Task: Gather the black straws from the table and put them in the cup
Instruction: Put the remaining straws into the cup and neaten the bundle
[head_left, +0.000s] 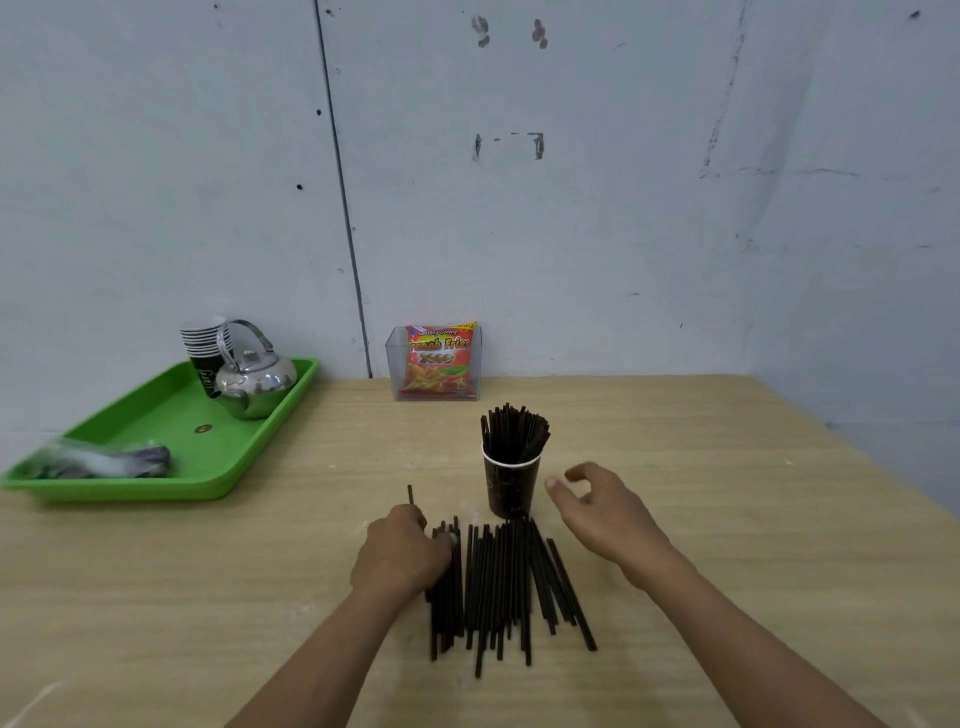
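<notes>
Many thin black straws, matte, straight, lying side by side

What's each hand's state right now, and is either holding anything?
Left hand: grip closed on a few black straws at the pile's left edge.
Right hand: open, fingers loosely curled, holding nothing, beside the paper cup.

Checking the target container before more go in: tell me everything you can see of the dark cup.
The dark cup looks like brown paper with a white rim and faint print. It stands upright on the wooden table, holding black straws that fan above its rim. Far tips of the loose straws lie at its base. The right hand hovers beside it, not touching.
</notes>
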